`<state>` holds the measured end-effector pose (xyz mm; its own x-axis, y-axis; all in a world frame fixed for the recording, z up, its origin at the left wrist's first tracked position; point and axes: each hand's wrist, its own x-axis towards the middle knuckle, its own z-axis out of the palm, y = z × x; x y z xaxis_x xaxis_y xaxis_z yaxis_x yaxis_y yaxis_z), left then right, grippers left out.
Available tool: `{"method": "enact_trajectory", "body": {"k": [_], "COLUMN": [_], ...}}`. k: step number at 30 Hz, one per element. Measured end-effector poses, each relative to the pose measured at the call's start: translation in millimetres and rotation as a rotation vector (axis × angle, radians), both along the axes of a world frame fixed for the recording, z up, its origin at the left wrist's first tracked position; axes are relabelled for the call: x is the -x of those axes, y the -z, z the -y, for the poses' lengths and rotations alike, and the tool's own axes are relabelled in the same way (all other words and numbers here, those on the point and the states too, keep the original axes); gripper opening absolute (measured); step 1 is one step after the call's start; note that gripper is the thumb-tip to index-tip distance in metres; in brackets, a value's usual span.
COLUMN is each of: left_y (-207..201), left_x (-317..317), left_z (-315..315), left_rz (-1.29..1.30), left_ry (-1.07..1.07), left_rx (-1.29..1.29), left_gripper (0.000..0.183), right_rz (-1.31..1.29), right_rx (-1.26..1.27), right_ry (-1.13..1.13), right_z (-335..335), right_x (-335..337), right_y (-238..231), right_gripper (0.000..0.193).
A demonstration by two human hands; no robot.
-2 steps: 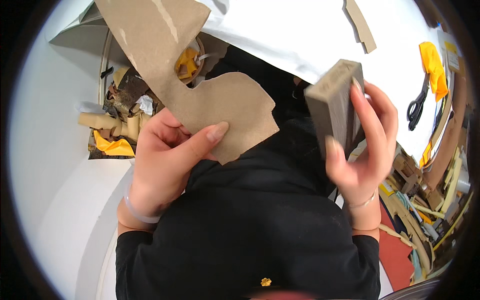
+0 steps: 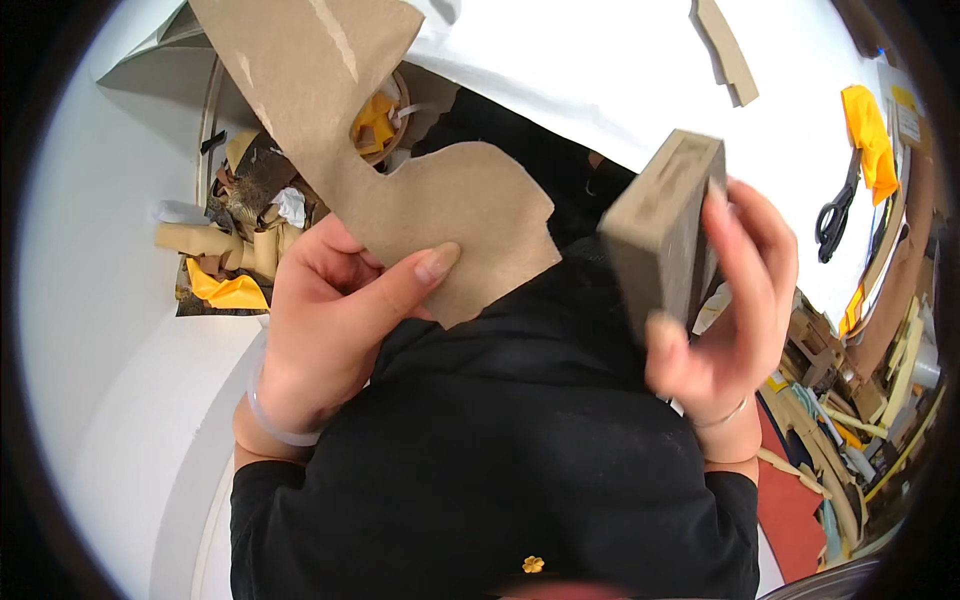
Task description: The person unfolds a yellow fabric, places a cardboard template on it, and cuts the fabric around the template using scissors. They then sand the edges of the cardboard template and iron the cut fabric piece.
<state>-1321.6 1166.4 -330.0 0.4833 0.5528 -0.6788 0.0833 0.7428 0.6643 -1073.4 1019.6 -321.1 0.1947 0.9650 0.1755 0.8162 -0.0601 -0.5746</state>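
My left hand (image 2: 335,310) pinches a flat brown cut-out sheet (image 2: 460,205), thumb on its face and fingers behind. The sheet, like stiff board or leather, has a rounded, notched lower end and a broad part reaching to the top edge. Pale streaks mark its upper part. On the right, my right hand (image 2: 735,290) grips a thick grey-brown rectangular block (image 2: 665,200), which looks like a sanding block, between thumb and fingers. The block is tilted, with its worn narrow end facing up. A gap separates it from the sheet.
Beyond my hands lies a white table (image 2: 560,60) with a narrow brown strip (image 2: 727,50). Black scissors (image 2: 835,210) and a yellow piece (image 2: 868,145) lie at its right. A scrap bin (image 2: 212,110) stands left, a round container (image 2: 403,110) behind the sheet. Offcuts (image 2: 850,400) crowd the lower right.
The block in my right hand has moved slightly down and left and tipped, showing more of its upper end. My left hand and the sheet have hardly shifted.
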Motion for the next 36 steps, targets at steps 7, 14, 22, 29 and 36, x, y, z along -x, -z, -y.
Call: {"method": "enact_trajectory", "body": {"k": [7,14,22,29,36], "left_y": [-4,-7,-7,-5,-5], "left_x": [-8,-7,-9,-7,-9], "left_z": [-1,4,4,4,4], "left_rz": [0.095,0.094,0.075,0.089,0.084], "left_ry": [-0.008,-0.007,-0.009,-0.007,-0.011], "left_rx": [0.031,-0.027,0.014,-0.001,0.018], "left_gripper": [0.032,0.032,0.032,0.031,0.032], "right_rz": [-0.463,-0.667,-0.765,-0.928,-1.086], "right_rx": [0.029,0.148,0.16,0.245,0.221], "right_ry": [0.01,0.119,0.105,0.165,0.109], "right_z": [9,7,7,4,6], "right_x": [4,13,12,14,8], "right_y": [7,8,14,12,22], "right_gripper": [0.069,0.064,0.063,0.06,0.051]}}
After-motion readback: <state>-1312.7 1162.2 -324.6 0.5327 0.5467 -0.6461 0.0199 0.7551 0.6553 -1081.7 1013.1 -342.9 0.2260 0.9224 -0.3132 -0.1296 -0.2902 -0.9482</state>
